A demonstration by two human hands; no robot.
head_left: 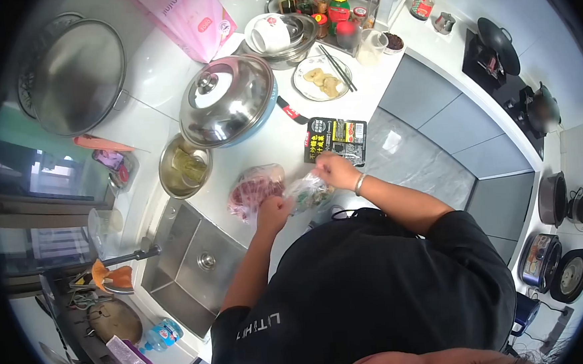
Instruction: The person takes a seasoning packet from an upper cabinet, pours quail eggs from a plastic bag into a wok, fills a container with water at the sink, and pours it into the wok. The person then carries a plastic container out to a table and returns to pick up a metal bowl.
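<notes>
My right hand (337,171), with a bracelet at the wrist, is closed on the upper part of a clear plastic bag (298,189). Closed too, my left hand (273,214) pinches the bag's other side, so the film stretches between both hands. Something greenish shows through the film, too blurred to name. Just beyond my left hand lies red meat (255,184) in thin clear plastic. A black printed food package (337,139) lies flat beyond my right hand, and the red-and-black handle (292,110) of some tool rests near it.
A large domed lid (223,96) covers a blue pan at the back. A plate (307,93) holds pale slices and chopsticks (338,68). On the left stand a steel bowl (171,179) with greens and the sink (189,255). The counter's edge runs along the right.
</notes>
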